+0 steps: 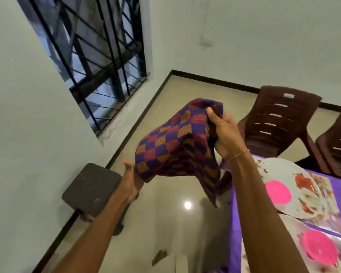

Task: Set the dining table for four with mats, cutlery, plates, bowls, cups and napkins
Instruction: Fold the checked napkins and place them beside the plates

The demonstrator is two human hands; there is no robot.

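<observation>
A checked cloth napkin (173, 144) in purple, red and orange hangs in the air over the floor, left of the table. My right hand (223, 133) grips its upper corner, thumb pressed into the fabric. My left hand (130, 181) is at the cloth's lower left corner, fingers stretched out against it; whether it pinches the cloth is hidden. On the purple-covered table (235, 213) at the right lie pale plates (303, 186), each with a pink bowl (278, 192) on it; a second pink bowl (319, 250) sits nearer.
Two brown plastic chairs (278, 119) stand at the table's far side. A dark stool (91, 191) stands by the left wall below a barred window (98, 62). Glossy tiled floor (175, 223) lies between wall and table.
</observation>
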